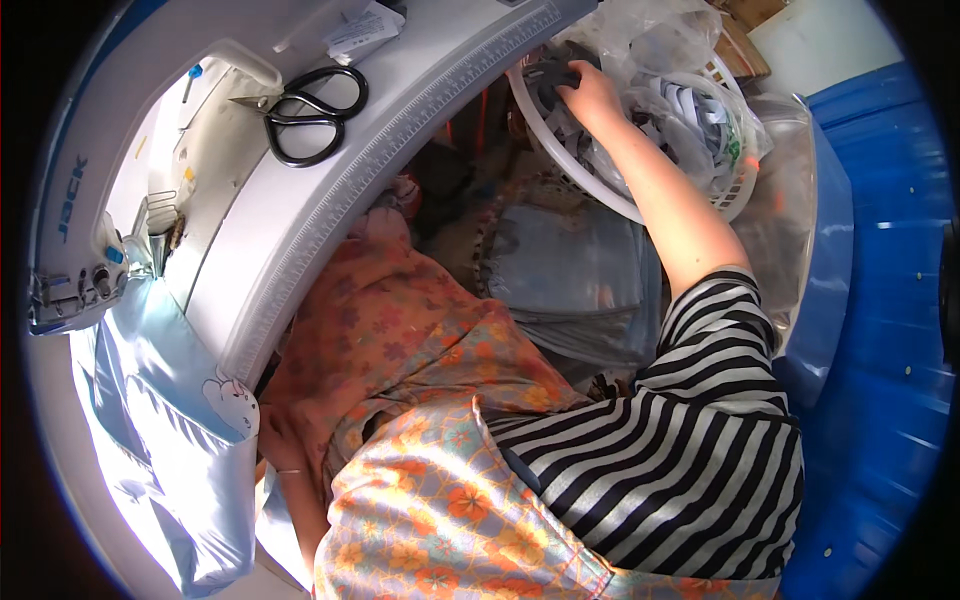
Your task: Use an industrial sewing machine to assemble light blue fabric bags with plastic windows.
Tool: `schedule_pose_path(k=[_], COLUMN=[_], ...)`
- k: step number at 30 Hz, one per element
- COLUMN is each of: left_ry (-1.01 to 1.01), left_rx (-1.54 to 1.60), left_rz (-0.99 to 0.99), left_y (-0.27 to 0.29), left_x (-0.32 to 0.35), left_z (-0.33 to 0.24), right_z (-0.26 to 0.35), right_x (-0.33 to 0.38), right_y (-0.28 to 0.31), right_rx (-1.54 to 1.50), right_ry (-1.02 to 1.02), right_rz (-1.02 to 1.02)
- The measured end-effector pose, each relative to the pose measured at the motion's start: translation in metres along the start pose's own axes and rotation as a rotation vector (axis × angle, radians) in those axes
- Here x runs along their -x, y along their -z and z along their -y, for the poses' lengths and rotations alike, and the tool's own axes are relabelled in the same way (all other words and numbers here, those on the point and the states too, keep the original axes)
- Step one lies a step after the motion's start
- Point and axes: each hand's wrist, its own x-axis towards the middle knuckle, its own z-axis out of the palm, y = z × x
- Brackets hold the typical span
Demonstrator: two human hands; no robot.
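My right arm reaches out to the white plastic basket [620, 203] at the far right. There my right hand [592, 97] is closed on dark grey cloth [550, 80] at the basket's left side. My left hand [283, 442] is low beside the table's edge, in shadow against my floral apron [400, 330]; its fingers cannot be made out. Light blue fabric [190, 450] hangs over the near left end of the sewing machine table [250, 215], its upper end by the machine's needle area [150, 255]. Black-handled scissors [305, 120] lie on the table.
A printed ruler strip [400, 140] runs along the table's curved edge. Pale scraps and clear plastic bags [670, 40] fill the basket. Below it sits a stack of folded grey-blue fabric [570, 265]. A blue corrugated panel [880, 300] stands on the right.
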Motion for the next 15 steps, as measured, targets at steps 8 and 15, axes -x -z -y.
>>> schedule_pose_path(k=[8, 15], left_ry=[-0.177, 0.018], left_rx=[0.068, -0.011], left_rz=[-0.068, 0.008], left_y=[0.006, 0.020], left_x=[-0.026, 0.022], left_z=[-0.060, -0.063], right_z=[-0.031, -0.063], right_x=[-0.028, 0.002], right_y=[-0.045, -0.002], right_rx=[-0.294, -0.166], right_ry=[-0.310, -0.035], right_rz=[0.175, 0.251])
